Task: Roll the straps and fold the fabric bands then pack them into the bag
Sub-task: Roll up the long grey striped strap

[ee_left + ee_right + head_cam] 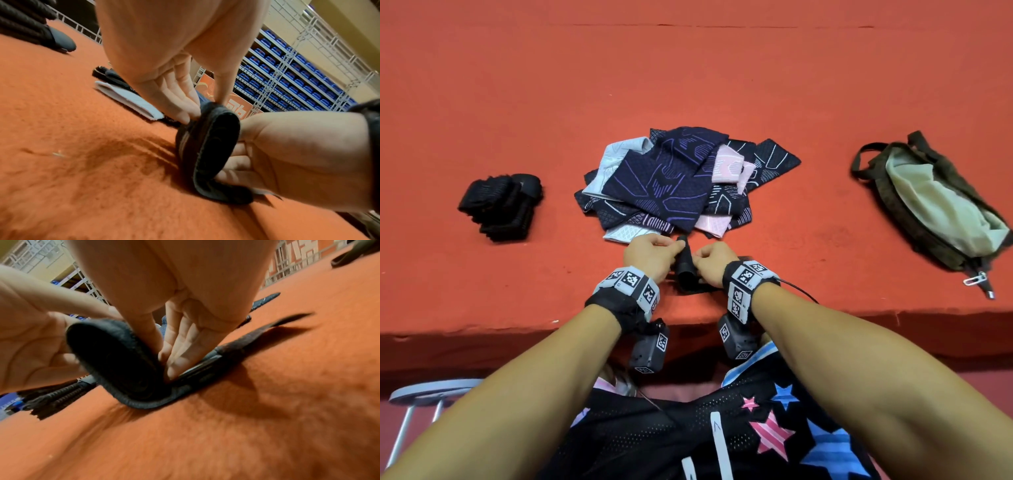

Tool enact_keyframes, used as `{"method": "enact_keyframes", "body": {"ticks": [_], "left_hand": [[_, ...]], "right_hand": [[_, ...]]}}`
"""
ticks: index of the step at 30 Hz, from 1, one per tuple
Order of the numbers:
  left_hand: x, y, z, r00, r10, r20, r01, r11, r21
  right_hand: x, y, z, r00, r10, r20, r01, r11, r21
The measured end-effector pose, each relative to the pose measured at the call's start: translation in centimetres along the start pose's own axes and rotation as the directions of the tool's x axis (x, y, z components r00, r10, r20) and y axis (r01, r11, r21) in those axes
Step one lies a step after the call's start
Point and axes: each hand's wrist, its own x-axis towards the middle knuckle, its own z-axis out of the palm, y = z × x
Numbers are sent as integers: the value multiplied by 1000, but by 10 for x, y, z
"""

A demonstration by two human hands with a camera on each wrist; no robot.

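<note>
A person is sitting at a big orange table (517,102). Both hands are down near the front edge, at about 6 o'clock in the head view, and they are holding one black strap (685,265) between them.

The left hand (650,255) is pinching the strap roll from the 9 o'clock side. Its thumb and fingers (183,104) are curling round the top of the roll. The right hand (714,262) is gripping the same roll from the 3 o'clock side. Its fingers (180,344) are pressing down into the strap where the roll is meeting the flat part. The roll is standing on its edge and touching the table. The loose tail of the strap (257,339) is lying flat on the orange cloth, running away toward 2 o'clock in the right wrist view.

Just past the hands, toward 12 o'clock, a messy pile of fabric bands (678,181) is lying in the middle of the table. They are dark blue, purple, pink and pale grey, and they are lying on top of each other.

At 9 o'clock from the pile, well apart, a bunch of black straps (500,205) is lying in a heap.

At 3 o'clock, well apart from the pile, the bag (928,205) is lying on its side. It is dark brown with a pale lining, and its zip is open.

Both wrists are wearing bands with black and white square marks.
</note>
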Motion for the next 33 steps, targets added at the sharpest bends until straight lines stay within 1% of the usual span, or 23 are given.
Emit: {"method": "enact_keyframes", "body": {"ticks": [2, 4, 7, 10, 12, 13, 16, 18, 21, 23, 25, 28, 30, 33], "left_hand": [[-1, 0, -3, 1000, 8, 1, -8, 1000, 20], [-1, -5, -1, 999, 43, 25, -44, 997, 66], [-2, -9, 11, 988, 123, 96, -137, 978, 155], [-2, -12, 29, 976, 173, 134, -199, 955, 219], [-2, -14, 36, 968, 206, 140, -238, 934, 266], [-1, -15, 37, 965, 217, 149, -252, 926, 281], [4, -18, 37, 953, 227, 202, -282, 909, 308], [10, -19, 37, 946, 235, 221, -295, 908, 297], [12, -17, 40, 956, 201, 215, -261, 915, 306], [11, -14, 41, 960, 182, 213, -243, 919, 311], [11, -15, 44, 959, 189, 212, -250, 914, 320], [10, -16, 42, 960, 190, 205, -249, 915, 316], [9, -17, 42, 960, 193, 201, -249, 919, 305], [8, -18, 44, 960, 210, 184, -258, 917, 305]], "right_hand": [[-1, 4, 2, 999, -13, 29, 13, 1000, 6], [-2, 8, -5, 999, -6, 37, 7, 1000, -8], [-2, 14, -21, 1000, 12, -12, -13, 996, -84], [1, 19, -34, 998, 48, -41, -50, 997, -61], [1, 22, -41, 992, 69, -102, -75, 995, -59], [1, 24, -46, 985, 80, -151, -96, 990, -100], [-1, 29, -62, 946, 141, -290, -218, 943, -252], [-1, 30, -69, 921, 220, -323, -304, 922, -239], [1, 27, -71, 901, 321, -291, -380, 907, -178], [3, 26, -69, 907, 353, -230, -386, 914, -121], [3, 25, -68, 910, 379, -170, -390, 920, -32], [2, 23, -70, 901, 419, -116, -408, 907, 106], [4, 21, -70, 922, 372, -107, -352, 922, 163], [3, 12, -61, 959, 257, -119, -237, 958, 160]]}}
